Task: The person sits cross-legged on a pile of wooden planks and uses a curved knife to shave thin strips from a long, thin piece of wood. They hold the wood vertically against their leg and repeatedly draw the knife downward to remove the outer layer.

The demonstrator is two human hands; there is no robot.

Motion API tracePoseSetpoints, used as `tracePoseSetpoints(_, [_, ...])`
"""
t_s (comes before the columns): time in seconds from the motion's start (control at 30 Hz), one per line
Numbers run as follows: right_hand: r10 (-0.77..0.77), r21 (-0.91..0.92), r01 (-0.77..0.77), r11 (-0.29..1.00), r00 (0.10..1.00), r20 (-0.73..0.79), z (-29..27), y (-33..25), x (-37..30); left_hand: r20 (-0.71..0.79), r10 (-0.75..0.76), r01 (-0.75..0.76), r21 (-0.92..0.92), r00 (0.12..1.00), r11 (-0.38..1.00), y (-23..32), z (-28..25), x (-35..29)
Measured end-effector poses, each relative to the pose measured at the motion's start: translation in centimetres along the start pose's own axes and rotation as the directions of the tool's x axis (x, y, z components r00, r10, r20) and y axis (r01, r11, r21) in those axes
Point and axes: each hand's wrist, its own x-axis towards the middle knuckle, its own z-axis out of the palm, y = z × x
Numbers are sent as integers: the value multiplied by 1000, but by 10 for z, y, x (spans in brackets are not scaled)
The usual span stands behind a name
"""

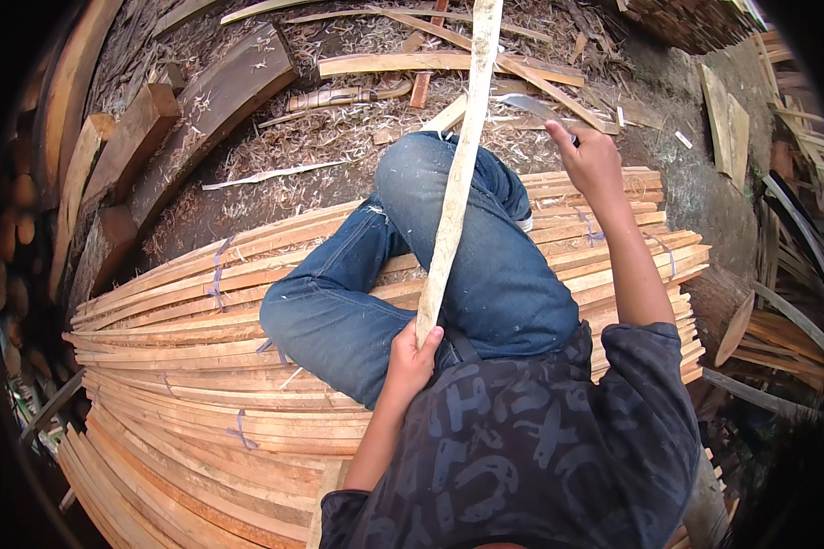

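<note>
One long, pale wooden strip (458, 188) runs forward from our left hand (411, 360), which is clamped round its near end; to the strip's right, our right hand (588, 156), well apart, grips a silver-bladed, dark-handled knife (527, 105).

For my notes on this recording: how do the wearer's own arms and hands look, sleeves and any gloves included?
The left hand and right hand wear no gloves, and no watch or band shows on either wrist. The forearms are uncovered below the short dark sleeves of a shirt with paler grey printed markings.
</note>
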Motion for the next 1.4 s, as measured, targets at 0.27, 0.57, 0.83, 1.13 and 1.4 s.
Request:
tracePoseSetpoints(0.27, [-354,-110,344,932,932,-84,34,-28,-39,108,-25,33,-71,994,997,-4,-7,2])
tracePoseSetpoints(0.57, [149,-21,-161,987,950,-275,-4,14,79,188,24,6,-159,982,987,-16,-9,2])
tracePoseSetpoints(0.83, [-435,-51,432,901,896,-90,25,-34,-33,278,50,13,-223,959,975,-14,-11,7])
tracePoseSetpoints(1.13, [-577,-300,523,798,807,-128,31,-31,8,231,28,14,-176,973,984,-10,-10,5])
tracePoseSetpoints(1.4, [-243,-34,243,969,932,-268,36,-18,50,272,47,18,-229,961,973,-15,-11,7])
